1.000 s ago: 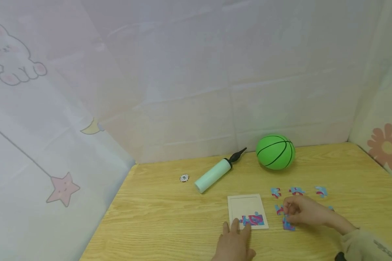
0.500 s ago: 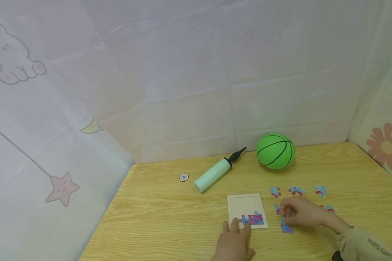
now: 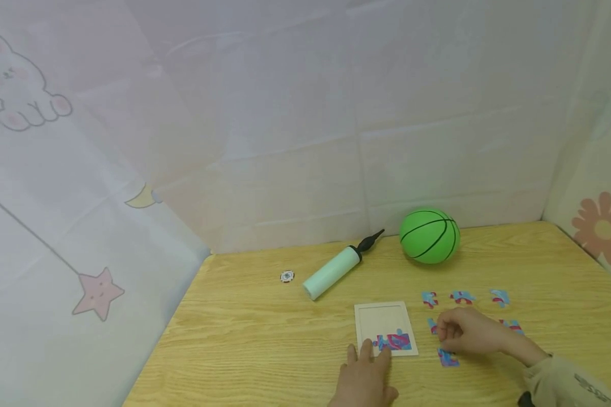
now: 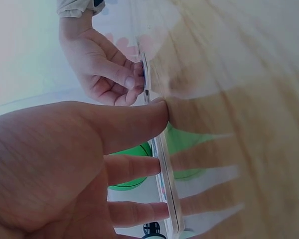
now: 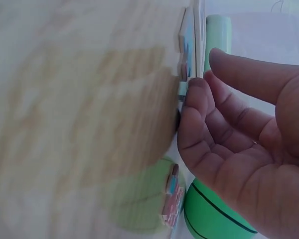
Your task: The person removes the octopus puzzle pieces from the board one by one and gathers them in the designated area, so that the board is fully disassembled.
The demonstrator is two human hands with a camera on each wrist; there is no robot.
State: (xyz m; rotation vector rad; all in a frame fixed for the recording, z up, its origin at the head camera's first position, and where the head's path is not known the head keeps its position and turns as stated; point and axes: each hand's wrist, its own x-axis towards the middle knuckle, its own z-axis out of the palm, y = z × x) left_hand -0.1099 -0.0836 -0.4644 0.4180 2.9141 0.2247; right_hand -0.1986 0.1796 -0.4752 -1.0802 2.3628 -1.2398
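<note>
A pale puzzle tray (image 3: 379,317) lies on the table, with joined blue and magenta puzzle pieces (image 3: 398,342) in its lower right corner. My left hand (image 3: 364,380) rests at the tray's lower edge, fingers spread. In the left wrist view its fingertips (image 4: 157,167) touch the tray's side. To the right, my right hand (image 3: 470,330) has curled fingers above a loose puzzle piece (image 3: 448,358), partly hidden by the hand. In the right wrist view the fingertips are down by flat pieces, while the thumb (image 5: 224,59) stands apart; I cannot tell whether a piece is gripped.
Several loose puzzle pieces lie around the right hand, including one behind it (image 3: 461,297) and one at its right (image 3: 511,326). Farther back are a mint hand pump (image 3: 333,273), a green ball (image 3: 430,236) and a poker chip (image 3: 287,276).
The loose piece by my right hand has slid slightly toward the near edge and turned a little. The right hand has shifted slightly left; the left hand stays put.
</note>
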